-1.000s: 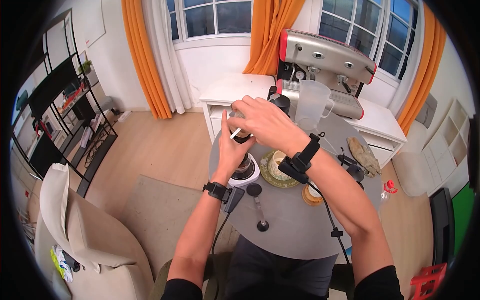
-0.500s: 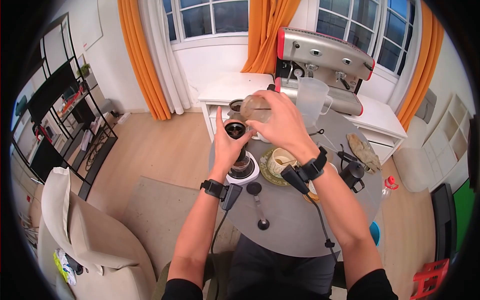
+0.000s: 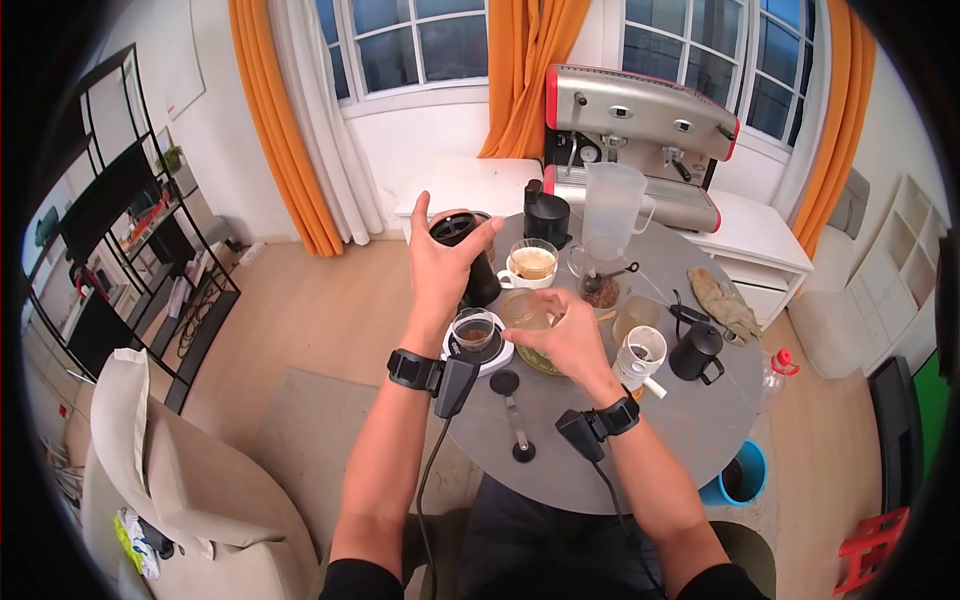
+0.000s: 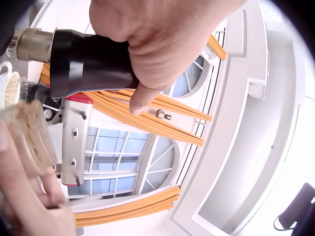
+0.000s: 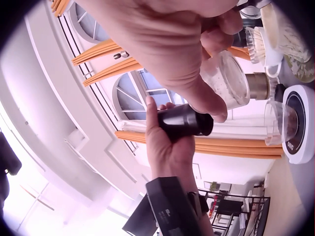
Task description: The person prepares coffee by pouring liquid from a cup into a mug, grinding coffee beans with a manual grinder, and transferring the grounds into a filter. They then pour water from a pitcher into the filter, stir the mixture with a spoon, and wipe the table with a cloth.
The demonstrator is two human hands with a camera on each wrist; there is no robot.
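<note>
Gripping black grinder [image 3: 482,285], left hand [image 3: 437,265]; right hand [image 3: 572,345] pinching glass jar [image 3: 524,312] beside it. Scale [image 3: 490,362] on desk [image 3: 560,480], below hands.

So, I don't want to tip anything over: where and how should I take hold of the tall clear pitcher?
I'd grip the looped handle of the pitcher, coming from the right with the right hand once free of the glass. The pitcher stands upright with that handle jutting right, while the black container stands on its left.
</note>
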